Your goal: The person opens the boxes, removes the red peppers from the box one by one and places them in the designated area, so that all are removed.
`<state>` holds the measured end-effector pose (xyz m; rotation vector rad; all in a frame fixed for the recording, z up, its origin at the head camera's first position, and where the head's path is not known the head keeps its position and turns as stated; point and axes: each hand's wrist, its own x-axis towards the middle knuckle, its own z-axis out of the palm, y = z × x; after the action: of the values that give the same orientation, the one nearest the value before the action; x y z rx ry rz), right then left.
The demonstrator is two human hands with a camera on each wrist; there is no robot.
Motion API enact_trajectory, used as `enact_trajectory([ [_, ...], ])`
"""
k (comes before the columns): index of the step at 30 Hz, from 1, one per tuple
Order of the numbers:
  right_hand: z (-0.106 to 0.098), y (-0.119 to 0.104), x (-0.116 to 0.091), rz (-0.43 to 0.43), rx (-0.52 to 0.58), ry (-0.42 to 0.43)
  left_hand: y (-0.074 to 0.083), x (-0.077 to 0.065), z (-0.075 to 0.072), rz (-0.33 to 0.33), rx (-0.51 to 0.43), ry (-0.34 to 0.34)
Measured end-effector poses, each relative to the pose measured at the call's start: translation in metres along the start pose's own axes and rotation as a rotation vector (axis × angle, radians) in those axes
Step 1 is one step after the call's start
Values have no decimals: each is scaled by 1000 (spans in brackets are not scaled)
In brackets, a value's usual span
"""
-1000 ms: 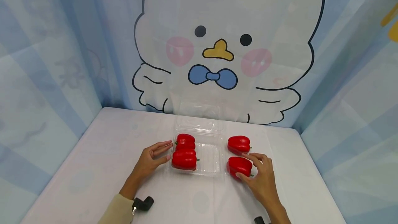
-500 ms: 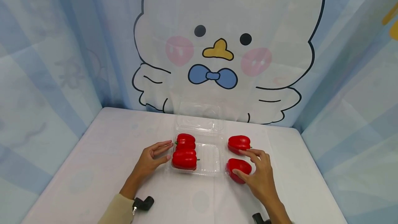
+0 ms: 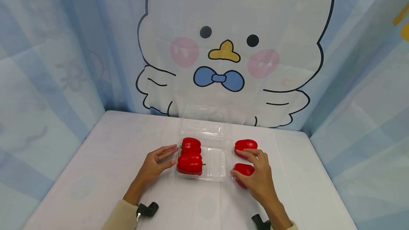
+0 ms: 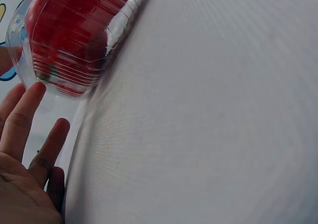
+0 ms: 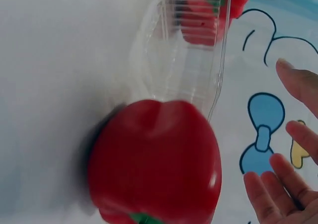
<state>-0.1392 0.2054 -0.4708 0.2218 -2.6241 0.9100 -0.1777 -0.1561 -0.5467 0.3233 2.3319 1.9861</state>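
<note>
A clear plastic clamshell box [image 3: 214, 162] lies with its lid up on the white table. Two red bell peppers, one far [image 3: 191, 144] and one near [image 3: 190, 164], fill its left half. My left hand [image 3: 153, 163] is at the box's left side, fingertips right at the clear wall, fingers loosely extended. To the right of the box lie two more red bell peppers, a far one [image 3: 244, 144] and a near one [image 3: 244, 168]. My right hand [image 3: 260, 175] hovers over these, thumb and fingers spread. The right wrist view shows its fingers apart from the near pepper [image 5: 156, 159].
The raised clear lid [image 3: 204, 118] leans up at the table's back edge. Behind it hangs a curtain [image 3: 223, 91] with a cartoon bird, and blue-white curtains flank both sides. Black wrist mounts [image 3: 148, 209] show by the forearms.
My right hand has moved left and its fingers have come off the near right pepper, which has turned a little so its stem no longer shows. The left hand has stayed put.
</note>
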Motion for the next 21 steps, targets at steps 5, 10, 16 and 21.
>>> enact_trajectory([
  [5, 8, -9, 2, -27, 36, -14, -2, 0, -1, 0, -6, -2],
  [10, 18, -16, 3, -51, 64, -24, -4, 1, 0, 25, -5, -5],
  [16, 30, -30, 3, -23, 111, -67, -4, 0, -1, 40, 8, -2],
  [21, 41, -41, 5, -40, 154, -93, -4, 1, -1, 15, 9, -2],
])
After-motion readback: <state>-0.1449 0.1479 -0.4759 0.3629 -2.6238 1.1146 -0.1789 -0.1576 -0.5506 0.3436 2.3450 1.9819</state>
